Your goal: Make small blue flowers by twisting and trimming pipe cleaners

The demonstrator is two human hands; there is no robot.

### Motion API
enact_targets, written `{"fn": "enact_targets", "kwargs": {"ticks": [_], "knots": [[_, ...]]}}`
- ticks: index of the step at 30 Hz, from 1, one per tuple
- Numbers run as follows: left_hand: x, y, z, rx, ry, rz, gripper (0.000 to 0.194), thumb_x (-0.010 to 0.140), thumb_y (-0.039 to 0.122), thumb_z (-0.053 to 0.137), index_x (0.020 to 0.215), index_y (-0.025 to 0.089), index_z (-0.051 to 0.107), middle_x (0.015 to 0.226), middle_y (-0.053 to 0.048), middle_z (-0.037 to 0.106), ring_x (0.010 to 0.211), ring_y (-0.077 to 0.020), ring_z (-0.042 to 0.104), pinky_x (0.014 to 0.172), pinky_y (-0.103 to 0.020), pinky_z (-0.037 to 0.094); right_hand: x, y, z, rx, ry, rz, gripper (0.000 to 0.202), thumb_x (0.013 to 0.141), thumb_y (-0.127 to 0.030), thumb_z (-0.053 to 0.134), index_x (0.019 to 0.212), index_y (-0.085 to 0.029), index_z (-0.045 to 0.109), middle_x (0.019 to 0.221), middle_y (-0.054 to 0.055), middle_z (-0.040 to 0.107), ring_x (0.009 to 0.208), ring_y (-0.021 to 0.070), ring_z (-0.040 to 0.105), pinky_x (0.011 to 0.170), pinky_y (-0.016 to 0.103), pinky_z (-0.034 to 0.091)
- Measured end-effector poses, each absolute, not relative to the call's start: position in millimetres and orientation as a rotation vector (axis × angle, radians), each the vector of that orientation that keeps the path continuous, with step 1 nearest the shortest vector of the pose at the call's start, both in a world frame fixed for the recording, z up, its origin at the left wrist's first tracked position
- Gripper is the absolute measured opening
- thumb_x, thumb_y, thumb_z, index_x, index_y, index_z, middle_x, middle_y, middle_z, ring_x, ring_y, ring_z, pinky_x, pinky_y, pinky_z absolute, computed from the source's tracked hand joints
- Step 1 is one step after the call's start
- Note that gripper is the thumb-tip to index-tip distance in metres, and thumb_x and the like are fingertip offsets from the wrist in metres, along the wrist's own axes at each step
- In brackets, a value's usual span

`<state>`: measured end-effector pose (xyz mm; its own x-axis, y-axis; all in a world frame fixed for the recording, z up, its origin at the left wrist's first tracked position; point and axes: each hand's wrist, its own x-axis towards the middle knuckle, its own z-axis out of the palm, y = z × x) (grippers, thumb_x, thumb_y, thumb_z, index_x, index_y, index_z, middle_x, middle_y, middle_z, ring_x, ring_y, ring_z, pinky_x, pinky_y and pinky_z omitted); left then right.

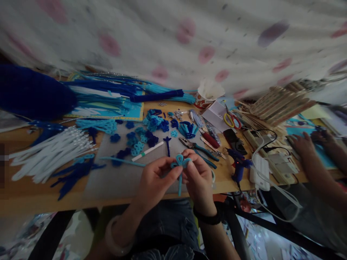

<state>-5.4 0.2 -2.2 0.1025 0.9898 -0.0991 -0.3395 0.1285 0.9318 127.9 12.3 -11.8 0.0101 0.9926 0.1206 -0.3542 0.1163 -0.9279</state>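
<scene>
At far left, see the counter (32, 204) bearing fuzzy white looped strips (51, 153), then dark blue pieces (76, 175) just beside. Next, note the grey mat (94, 187), with a thin light blue strip (121, 160) running toward the left hand (154, 180); cannot tell about any join to the held work. In that hand, fingers drawn together, pinching the left side of the light blue looped piece (180, 180). Between both hands, over the near part of the grey mat: loops up, stem hanging down. Likely very light, soft-piled and not slippery; probably bendable inside, able to keep a curve, yet easily crushed out of shape. Best taken where loops meet stem, with a gentle pinch, sparing the open loops. In the right hand (200, 182), fingers curled in close, nipping the right-hand loop; innermost fingertips hidden. Farther right, a blue glue gun (238, 168); well apart, a co-worker's hand (303, 146).
</scene>
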Motion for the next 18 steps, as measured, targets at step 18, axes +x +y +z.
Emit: {"fn": "enact_targets", "kwargs": {"ticks": [18], "knots": [[0,1,-4,0.790,0.895,1.199,0.012,0.083,0.031,0.078,0.082,0.020,0.075,0.070,0.001,0.076,0.064,-0.0138,0.072,0.067,-0.023,0.058,179,28,14,-0.721,-2.121,0.294,0.028,0.093,-0.010,0.063,0.113,-0.026,0.073,0.088,0.007,0.075,0.077,0.0231,0.068,0.072,0.040,0.057]]}}
